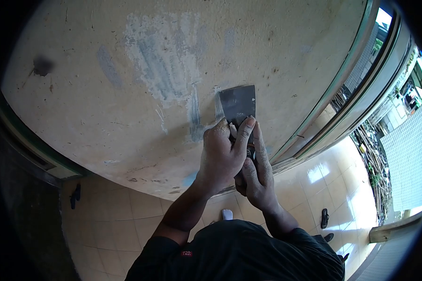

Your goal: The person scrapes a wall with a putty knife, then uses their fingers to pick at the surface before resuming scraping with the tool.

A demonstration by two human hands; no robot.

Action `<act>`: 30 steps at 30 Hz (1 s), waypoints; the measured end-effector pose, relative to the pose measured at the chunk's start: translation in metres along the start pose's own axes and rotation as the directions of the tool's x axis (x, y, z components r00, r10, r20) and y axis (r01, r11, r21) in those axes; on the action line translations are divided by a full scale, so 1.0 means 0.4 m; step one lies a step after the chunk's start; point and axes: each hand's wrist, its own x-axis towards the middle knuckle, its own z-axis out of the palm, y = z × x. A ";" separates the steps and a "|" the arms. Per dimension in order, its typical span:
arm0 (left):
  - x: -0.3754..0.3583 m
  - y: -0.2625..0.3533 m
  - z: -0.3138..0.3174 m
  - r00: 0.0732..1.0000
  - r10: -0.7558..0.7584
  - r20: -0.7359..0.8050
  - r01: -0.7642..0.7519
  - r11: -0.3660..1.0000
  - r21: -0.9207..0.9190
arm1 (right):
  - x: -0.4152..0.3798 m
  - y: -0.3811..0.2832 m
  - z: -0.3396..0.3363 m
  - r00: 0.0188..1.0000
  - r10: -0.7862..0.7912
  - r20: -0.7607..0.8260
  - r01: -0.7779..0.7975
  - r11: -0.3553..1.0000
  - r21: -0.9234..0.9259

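A putty knife (238, 103) with a wide grey metal blade lies against the wall (286, 47), its straight edge upward. My right hand (259, 180) is wrapped round its dark handle, with a finger stretched along the blade's base. Beside it, my left hand (216, 152) is closed, and its thumb presses over the lower blade. Its curled fingers are mostly hidden. A small whitish lump (233, 130) shows between the left knuckles and the blade. Pale dust coats both hands. Left of the blade, whitish-grey filler patches (162, 61) streak the cream wall.
A dark hole (43, 65) marks the wall at left. A green-edged window frame (335, 79) stands at right. Below are glossy floor tiles (309, 187) with black sandals (325, 218). Stacked sticks (377, 173) lie outside at right.
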 end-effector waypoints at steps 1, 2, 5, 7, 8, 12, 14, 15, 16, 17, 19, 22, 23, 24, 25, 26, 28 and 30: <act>-0.001 0.001 -0.005 0.999 -0.037 0.026 0.037 0.999 0.018 | -0.001 0.002 0.001 1.000 -0.019 -0.004 0.019 1.000 -0.018; -0.004 0.001 -0.008 0.996 -0.076 0.051 0.075 0.997 0.036 | -0.003 0.004 0.002 0.999 -0.037 -0.006 0.037 0.999 -0.036; -0.014 -0.031 0.005 1.000 0.018 -0.014 -0.018 1.000 -0.010 | -0.009 0.011 0.002 0.997 -0.078 -0.003 0.077 0.991 -0.110; -0.012 -0.027 0.005 1.000 0.020 -0.017 -0.020 1.000 -0.008 | -0.011 0.021 -0.004 0.999 -0.027 0.017 0.028 0.999 -0.042; -0.012 -0.025 0.005 1.000 0.019 -0.016 -0.019 1.000 -0.009 | -0.012 0.025 -0.006 0.999 0.026 0.035 -0.027 0.999 0.022; -0.010 -0.022 0.011 0.999 -0.022 -0.032 0.022 1.000 -0.012 | -0.002 0.032 -0.009 0.996 -0.090 0.027 0.091 0.994 -0.056; -0.008 -0.018 0.013 0.998 -0.036 -0.056 0.036 0.999 0.004 | -0.001 0.030 -0.015 0.997 -0.062 0.035 0.062 0.998 -0.018; -0.008 -0.017 0.013 0.998 -0.036 -0.056 0.036 0.999 0.007 | -0.003 0.030 -0.018 0.997 -0.062 0.034 0.063 0.998 -0.016; -0.007 -0.016 0.012 0.998 -0.044 -0.047 0.045 0.999 0.023 | -0.005 0.030 -0.022 0.999 -0.009 0.036 0.009 1.000 -0.004; -0.007 -0.014 0.011 0.998 -0.052 -0.039 0.054 0.998 0.039 | -0.007 0.030 -0.023 0.998 0.044 0.039 -0.045 0.999 0.008; -0.004 -0.010 0.017 0.997 -0.041 -0.058 0.043 0.999 0.032 | -0.002 0.031 -0.025 0.999 -0.016 0.040 0.018 0.999 -0.044; 0.002 0.002 0.018 0.996 -0.032 -0.081 0.034 0.999 0.017 | 0.010 0.025 -0.022 0.995 -0.094 0.038 0.097 0.991 -0.092; 0.005 0.006 0.018 0.996 -0.032 -0.083 0.033 0.999 0.009 | 0.013 0.020 -0.020 0.993 -0.111 0.030 0.113 0.989 -0.090; 0.008 0.004 0.016 0.996 -0.032 -0.082 0.033 0.999 0.011 | 0.015 0.014 -0.020 0.993 -0.112 0.029 0.114 0.990 -0.088; 0.011 -0.002 0.012 0.997 -0.047 -0.062 0.051 0.996 0.066 | 0.017 0.007 -0.021 0.997 -0.079 0.022 0.081 0.993 -0.090; 0.013 -0.002 0.010 0.997 -0.062 -0.043 0.067 0.990 0.123 | 0.018 0.000 -0.021 0.999 -0.048 0.015 0.049 0.995 -0.091; 0.014 0.009 0.016 0.998 -0.018 -0.060 0.025 0.994 0.105 | 0.013 -0.015 -0.034 0.999 0.021 0.035 -0.020 0.999 -0.031; -0.001 0.021 0.024 0.997 0.017 -0.079 -0.010 0.996 0.090 | -0.003 -0.023 -0.032 0.993 0.095 0.064 -0.098 0.995 0.029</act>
